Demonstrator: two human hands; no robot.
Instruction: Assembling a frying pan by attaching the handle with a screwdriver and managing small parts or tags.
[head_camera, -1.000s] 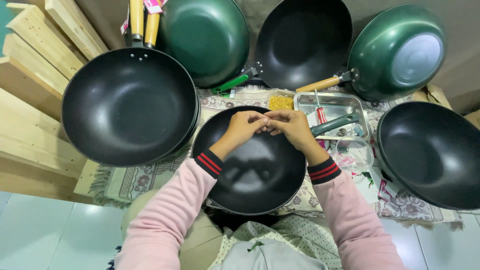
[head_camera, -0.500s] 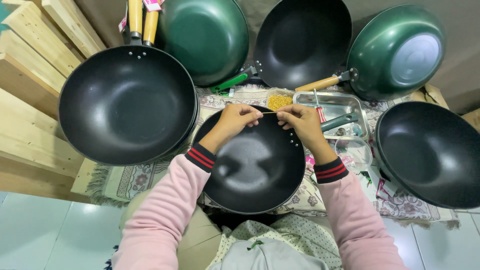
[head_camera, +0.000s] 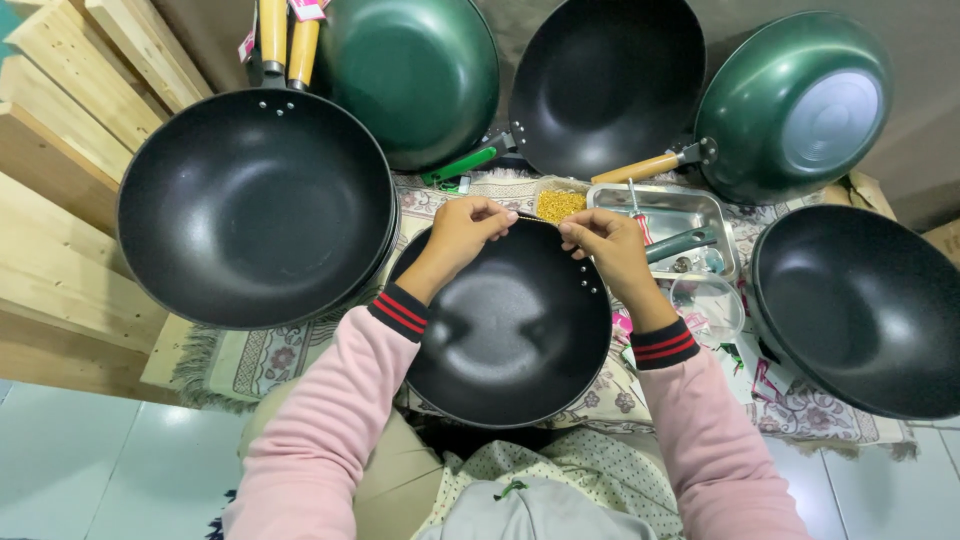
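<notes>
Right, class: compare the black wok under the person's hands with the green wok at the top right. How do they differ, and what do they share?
The black wok lies open side up, showing its dark inside; the green wok is tipped over, showing its green outside and pale round base. The black wok sits below both hands, left hand and right hand, at its far rim; the green wok is untouched. A wooden handle shows on the green wok, none on the black wok. Both are round, deep pans.

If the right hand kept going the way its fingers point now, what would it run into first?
The right hand points leftward along the black pan's far rim, so it would probably first meet the left hand facing it. The yellow-filled container lies just beyond; depth is unclear.
</notes>
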